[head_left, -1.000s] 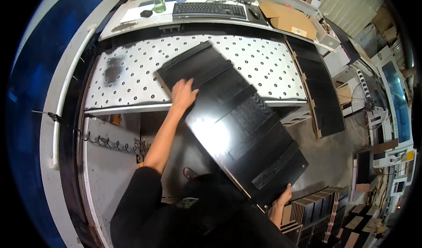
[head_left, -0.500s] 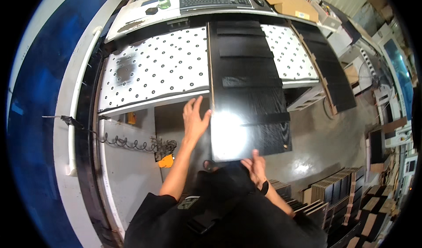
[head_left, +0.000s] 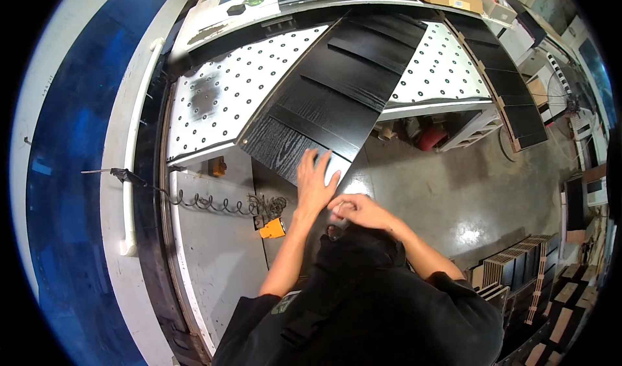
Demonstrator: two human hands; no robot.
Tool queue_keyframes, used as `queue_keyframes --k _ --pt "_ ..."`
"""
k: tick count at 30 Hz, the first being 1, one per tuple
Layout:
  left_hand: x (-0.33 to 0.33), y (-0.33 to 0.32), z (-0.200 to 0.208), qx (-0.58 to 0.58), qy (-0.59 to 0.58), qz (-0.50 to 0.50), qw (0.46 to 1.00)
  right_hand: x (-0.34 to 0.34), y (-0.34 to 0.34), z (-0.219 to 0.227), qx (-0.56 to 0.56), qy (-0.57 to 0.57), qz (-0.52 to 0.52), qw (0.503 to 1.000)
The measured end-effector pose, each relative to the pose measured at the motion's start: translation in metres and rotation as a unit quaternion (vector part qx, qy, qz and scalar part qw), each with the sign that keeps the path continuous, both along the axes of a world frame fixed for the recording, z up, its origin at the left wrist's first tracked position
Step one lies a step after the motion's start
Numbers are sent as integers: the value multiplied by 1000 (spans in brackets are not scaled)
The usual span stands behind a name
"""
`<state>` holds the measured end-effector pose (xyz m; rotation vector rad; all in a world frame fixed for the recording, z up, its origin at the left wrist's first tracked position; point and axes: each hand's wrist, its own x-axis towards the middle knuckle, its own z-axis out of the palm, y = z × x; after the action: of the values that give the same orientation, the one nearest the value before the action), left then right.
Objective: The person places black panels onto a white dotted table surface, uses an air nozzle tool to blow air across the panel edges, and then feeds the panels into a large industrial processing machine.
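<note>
From here the black panel (head_left: pixel 350 74), jutting off the dotted table (head_left: pixel 256 74), looks stiff, weighty, slick, best held by its edges, left hand (head_left: pixel 315 183) splayed on it, right hand (head_left: pixel 359 210) curled, grip unclear

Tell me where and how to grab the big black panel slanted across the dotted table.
The black panel is probably best gripped by its near end, from your side, at both long edges: it lies across the dotted table and that end overhangs the front.
</note>
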<state>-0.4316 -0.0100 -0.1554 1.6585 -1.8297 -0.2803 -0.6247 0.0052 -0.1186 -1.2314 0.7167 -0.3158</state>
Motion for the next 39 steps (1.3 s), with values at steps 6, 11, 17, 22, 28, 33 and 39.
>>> queue_keyframes --k 6,11,17,22,28,33,39 --pt "-28 -56 -19 -35 -25 -58 997 -30 -40 -1 -12 45 -129 991" --pt "-22 -78 -19 -64 -51 -99 992 -32 -96 -14 -65 3 -198 978" --pt "-2 -104 -13 -25 -43 -95 994 5 -174 -3 -63 -44 -233 970" --pt "56 -101 -16 -67 -81 -18 994 16 -227 4 -198 52 -245 948" --pt "162 -83 6 -3 -150 61 987 -10 -300 -7 -470 154 -321 808" --pt "245 -65 8 6 -161 127 979 -52 -355 -52 -540 384 -341 666" --pt "325 -63 7 -26 -188 178 966 4 -320 -69 -519 391 -235 723"
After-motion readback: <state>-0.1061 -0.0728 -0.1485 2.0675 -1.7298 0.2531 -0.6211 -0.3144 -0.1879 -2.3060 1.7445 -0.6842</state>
